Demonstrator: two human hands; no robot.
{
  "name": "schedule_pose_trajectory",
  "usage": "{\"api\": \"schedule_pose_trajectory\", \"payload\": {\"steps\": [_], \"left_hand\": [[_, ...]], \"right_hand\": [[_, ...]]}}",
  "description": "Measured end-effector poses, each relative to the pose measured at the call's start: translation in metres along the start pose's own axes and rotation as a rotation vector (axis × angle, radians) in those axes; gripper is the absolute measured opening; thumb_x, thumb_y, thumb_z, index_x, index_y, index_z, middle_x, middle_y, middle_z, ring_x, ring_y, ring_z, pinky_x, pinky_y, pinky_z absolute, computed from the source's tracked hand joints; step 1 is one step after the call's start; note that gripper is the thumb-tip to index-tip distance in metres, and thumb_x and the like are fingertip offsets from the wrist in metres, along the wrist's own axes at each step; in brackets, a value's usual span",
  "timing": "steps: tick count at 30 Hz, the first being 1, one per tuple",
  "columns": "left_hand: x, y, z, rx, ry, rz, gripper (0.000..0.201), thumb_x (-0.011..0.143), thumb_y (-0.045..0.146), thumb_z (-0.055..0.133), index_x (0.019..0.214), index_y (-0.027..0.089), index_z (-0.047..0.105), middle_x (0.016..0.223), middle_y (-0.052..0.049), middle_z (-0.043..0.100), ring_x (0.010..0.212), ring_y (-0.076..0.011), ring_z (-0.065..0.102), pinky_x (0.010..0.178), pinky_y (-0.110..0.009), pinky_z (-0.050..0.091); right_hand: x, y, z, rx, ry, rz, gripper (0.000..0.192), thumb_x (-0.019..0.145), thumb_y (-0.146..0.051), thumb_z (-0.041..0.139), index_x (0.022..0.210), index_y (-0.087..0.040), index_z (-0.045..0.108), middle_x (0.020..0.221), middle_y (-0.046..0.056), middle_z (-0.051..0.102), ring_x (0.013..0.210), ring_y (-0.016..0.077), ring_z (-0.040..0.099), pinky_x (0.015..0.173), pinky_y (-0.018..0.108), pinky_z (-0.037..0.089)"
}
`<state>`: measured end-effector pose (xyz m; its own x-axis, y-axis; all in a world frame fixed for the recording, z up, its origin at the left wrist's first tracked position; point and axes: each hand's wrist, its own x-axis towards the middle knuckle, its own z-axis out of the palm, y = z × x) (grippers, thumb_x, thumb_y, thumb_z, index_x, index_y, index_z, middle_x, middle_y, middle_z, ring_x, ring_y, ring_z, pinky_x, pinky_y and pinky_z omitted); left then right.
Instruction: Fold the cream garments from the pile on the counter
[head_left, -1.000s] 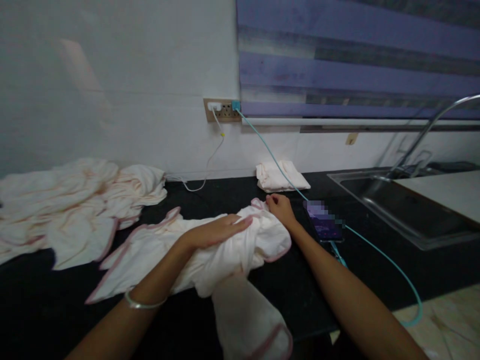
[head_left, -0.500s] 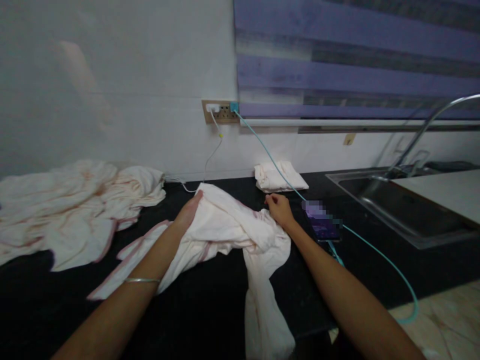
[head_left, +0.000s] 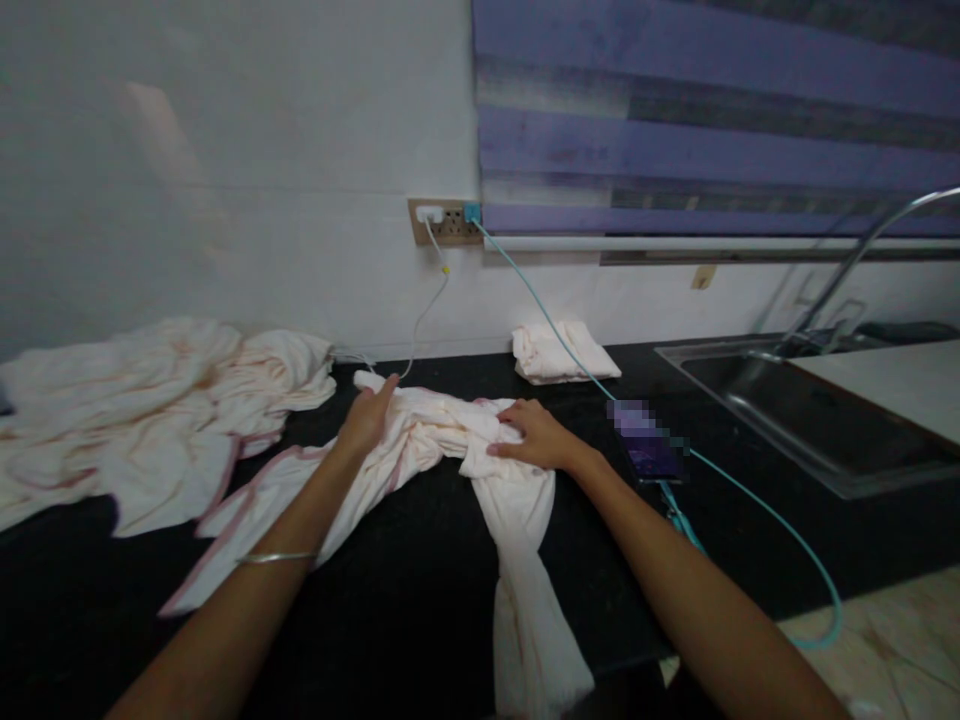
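A crumpled cream-white cloth (head_left: 431, 425) with pink edging lies across the dark counter. One long, sleeve-like strip of it hangs over the front edge. At its far left end, my left hand (head_left: 369, 415), which has a bangle on the wrist, is closed on a bunched fold, thumb on top and the other fingers mostly hidden. My right hand (head_left: 534, 435) rests on the right part of the same cloth, thumb and fingers apart.
A heap of similar cloth (head_left: 165, 410) lies left; a folded cloth (head_left: 564, 352) sits by the wall. Right of my hand are a phone (head_left: 649, 450) and its teal cable (head_left: 780, 513). Farther right is a sink (head_left: 742, 400) with a tap (head_left: 847, 255). A wall socket (head_left: 453, 225) holds plugs.
My right hand has come down and left onto the cloth, its fingers now spread. My left hand has shifted slightly left, and the raised cloth between them has dropped flatter.
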<state>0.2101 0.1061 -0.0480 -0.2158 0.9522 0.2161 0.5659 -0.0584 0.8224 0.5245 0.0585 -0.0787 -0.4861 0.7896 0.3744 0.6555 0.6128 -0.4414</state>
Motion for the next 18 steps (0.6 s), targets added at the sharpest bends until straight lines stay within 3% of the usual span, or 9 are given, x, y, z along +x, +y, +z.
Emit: {"api": "schedule_pose_trajectory", "payload": {"steps": [2,4,7,9,10,12,15,18], "left_hand": [[-0.002,0.003,0.006,0.130,-0.061,0.040,0.056,0.088,0.066,0.051,0.105,0.015,0.067,0.096,-0.015,0.071,0.107,-0.0348,0.068,0.093,-0.044,0.054],[-0.005,0.009,0.010,0.249,-0.083,0.091,0.061,0.088,0.068,0.051,0.112,0.014,0.066,0.116,-0.020,0.070,0.122,-0.0382,0.062,0.102,-0.048,0.049],[-0.012,0.019,0.010,0.346,0.029,0.159,0.077,0.086,0.071,0.057,0.132,0.010,0.057,0.139,-0.027,0.058,0.137,-0.0414,0.050,0.110,-0.052,0.043],[-0.018,0.027,0.006,0.427,0.056,0.197,0.086,0.083,0.077,0.057,0.137,0.010,0.053,0.138,-0.026,0.058,0.131,-0.0411,0.055,0.107,-0.053,0.045],[-0.021,0.030,0.004,0.481,0.008,0.201,0.086,0.082,0.080,0.055,0.134,0.011,0.055,0.132,-0.024,0.062,0.124,-0.0401,0.060,0.103,-0.052,0.048],[-0.028,0.034,0.001,0.612,-0.227,0.175,0.085,0.079,0.087,0.052,0.120,0.014,0.063,0.117,-0.021,0.071,0.108,-0.0391,0.068,0.094,-0.050,0.051],[-0.039,0.037,0.002,0.825,-0.575,0.197,0.078,0.076,0.085,0.056,0.106,0.014,0.071,0.116,-0.025,0.074,0.110,-0.0432,0.069,0.095,-0.051,0.050],[-0.050,0.045,0.000,0.837,-0.680,0.274,0.060,0.085,0.069,0.055,0.103,0.015,0.074,0.118,-0.023,0.075,0.114,-0.0411,0.069,0.102,-0.051,0.048]], "right_hand": [[0.000,0.003,-0.002,-0.069,-0.005,0.069,0.034,0.093,-0.045,0.073,0.114,-0.018,0.074,0.112,0.011,0.067,0.107,0.0241,0.060,0.094,0.034,0.045],[-0.001,0.008,-0.005,-0.127,0.074,0.216,0.023,0.098,-0.035,0.064,0.111,-0.019,0.075,0.107,0.011,0.067,0.103,0.0237,0.061,0.091,0.033,0.045],[-0.004,0.015,-0.012,-0.217,0.254,0.450,0.023,0.098,-0.025,0.057,0.112,-0.019,0.075,0.111,0.014,0.066,0.103,0.0266,0.061,0.089,0.036,0.046],[-0.007,0.016,-0.015,-0.262,0.367,0.528,0.026,0.097,-0.020,0.055,0.113,-0.019,0.075,0.117,0.018,0.062,0.107,0.0298,0.059,0.091,0.039,0.047],[-0.008,0.016,-0.017,-0.276,0.420,0.542,0.028,0.096,-0.018,0.054,0.115,-0.019,0.075,0.118,0.019,0.061,0.110,0.0310,0.057,0.092,0.040,0.046],[-0.007,0.012,-0.019,-0.283,0.520,0.538,0.032,0.094,-0.015,0.052,0.117,-0.018,0.074,0.120,0.019,0.059,0.113,0.0320,0.055,0.093,0.041,0.046],[-0.004,0.003,-0.021,-0.213,0.617,0.445,0.033,0.095,-0.014,0.047,0.117,-0.016,0.070,0.116,0.017,0.061,0.109,0.0287,0.057,0.092,0.038,0.045],[0.000,-0.008,-0.019,-0.073,0.518,0.297,0.027,0.099,-0.019,0.044,0.108,-0.017,0.069,0.099,0.010,0.068,0.093,0.0226,0.061,0.085,0.033,0.044]]}}
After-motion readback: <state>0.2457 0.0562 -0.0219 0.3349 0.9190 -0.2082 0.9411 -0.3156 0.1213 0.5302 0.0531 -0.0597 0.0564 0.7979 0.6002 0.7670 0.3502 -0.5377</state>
